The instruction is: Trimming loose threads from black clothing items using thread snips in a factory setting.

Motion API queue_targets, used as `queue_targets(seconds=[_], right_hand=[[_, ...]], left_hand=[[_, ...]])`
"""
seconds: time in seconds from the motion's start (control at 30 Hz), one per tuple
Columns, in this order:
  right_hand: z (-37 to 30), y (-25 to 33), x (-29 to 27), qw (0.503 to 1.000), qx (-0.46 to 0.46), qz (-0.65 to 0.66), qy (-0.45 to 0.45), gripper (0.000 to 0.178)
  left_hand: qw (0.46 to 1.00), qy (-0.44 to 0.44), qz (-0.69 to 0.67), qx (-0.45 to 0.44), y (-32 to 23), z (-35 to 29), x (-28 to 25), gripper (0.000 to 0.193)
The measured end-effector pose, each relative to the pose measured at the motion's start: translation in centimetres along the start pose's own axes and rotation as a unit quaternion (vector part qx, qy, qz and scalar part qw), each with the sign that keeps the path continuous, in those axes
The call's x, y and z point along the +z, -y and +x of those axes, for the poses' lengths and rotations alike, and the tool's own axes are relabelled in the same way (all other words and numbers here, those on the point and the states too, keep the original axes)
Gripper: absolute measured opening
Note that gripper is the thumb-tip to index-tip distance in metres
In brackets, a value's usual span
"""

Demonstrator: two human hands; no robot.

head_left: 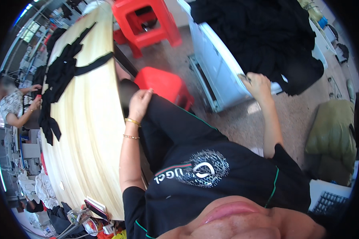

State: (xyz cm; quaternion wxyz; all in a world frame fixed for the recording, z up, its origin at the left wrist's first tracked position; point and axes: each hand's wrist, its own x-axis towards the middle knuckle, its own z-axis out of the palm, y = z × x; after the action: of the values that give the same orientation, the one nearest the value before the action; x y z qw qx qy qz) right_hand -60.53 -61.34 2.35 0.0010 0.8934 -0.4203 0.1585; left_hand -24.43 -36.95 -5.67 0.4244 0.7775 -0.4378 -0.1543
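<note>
My left hand [139, 102] rests by my black trouser leg [179, 119], near the table's edge, fingers bent together. Whether anything is between them is hidden. Beside the near rim of a pale blue plastic crate [219, 59], my right hand [259, 85] is closed around a small dark metal tool [245, 79], possibly thread snips. Black cloth [263, 40] fills the crate in a heap and hangs over its rim close to that hand.
To my left runs a long wooden table [91, 131] with black fabric pieces [64, 71] along its far side, where another person [16, 101] handles cloth. Red stools [159, 81] stand ahead. A stuffed olive sack [331, 135] lies to my right.
</note>
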Motion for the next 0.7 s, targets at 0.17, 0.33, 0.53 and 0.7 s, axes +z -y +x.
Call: queue_targets(seconds=[0.17, 0.33, 0.53, 0.7], right_hand=[[-0.7, 0.2, -0.5, 1.0, 0.029, 0.001, 0.002, 0.042], [-0.8, 0.9, -1.7, 0.996, 0.069, 0.013, 0.063, 0.053], [-0.6, 1.2, 0.0, 0.998, 0.036, 0.009, -0.046, 0.048], [-0.3, 1.1, 0.0, 0.997, 0.051, 0.024, -0.049, 0.046]], left_hand=[[0.996, 0.052, -0.063, -0.038, 2.5, 1.3, 1.1, 0.047], [0.998, -0.025, 0.009, 0.055, 1.6, 0.0, 1.0, 0.043], [0.995, -0.062, 0.031, 0.071, -0.1, -0.6, 0.2, 0.04], [0.996, -0.057, 0.044, 0.05, -0.6, -0.4, 0.0, 0.04]])
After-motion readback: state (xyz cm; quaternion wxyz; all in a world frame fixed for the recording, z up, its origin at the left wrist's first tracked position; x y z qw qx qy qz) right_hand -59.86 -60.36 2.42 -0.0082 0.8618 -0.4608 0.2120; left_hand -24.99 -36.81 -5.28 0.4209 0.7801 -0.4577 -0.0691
